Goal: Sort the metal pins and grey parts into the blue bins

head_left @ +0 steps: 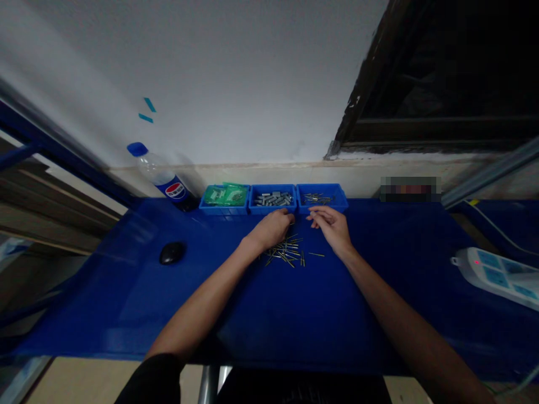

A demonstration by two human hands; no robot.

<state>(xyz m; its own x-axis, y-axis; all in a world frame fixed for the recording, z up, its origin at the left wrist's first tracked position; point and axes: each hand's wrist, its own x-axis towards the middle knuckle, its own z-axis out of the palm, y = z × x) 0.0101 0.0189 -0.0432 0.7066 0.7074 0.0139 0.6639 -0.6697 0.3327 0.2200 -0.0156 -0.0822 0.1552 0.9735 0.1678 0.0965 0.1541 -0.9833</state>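
Note:
My left hand [273,227] rests knuckles-up on the blue table, fingers curled close together just in front of the middle bin [272,207]; what it holds, if anything, is hidden. My right hand [330,223] lies beside it with fingers stretched toward the right bin [342,200]. Between and below both hands lies a scatter of several thin metal pins [286,252]. The middle bin holds small grey blocks [273,198], the right bin holds metal pins [318,197], and the left bin [223,210] holds green packets [225,194].
A plastic cola bottle [162,178] lies tilted at the back left. A black mouse [171,252] sits on the blue table [126,292] to the left. A white power strip [499,272] with a red light lies at the right edge. A white wall stands behind the bins.

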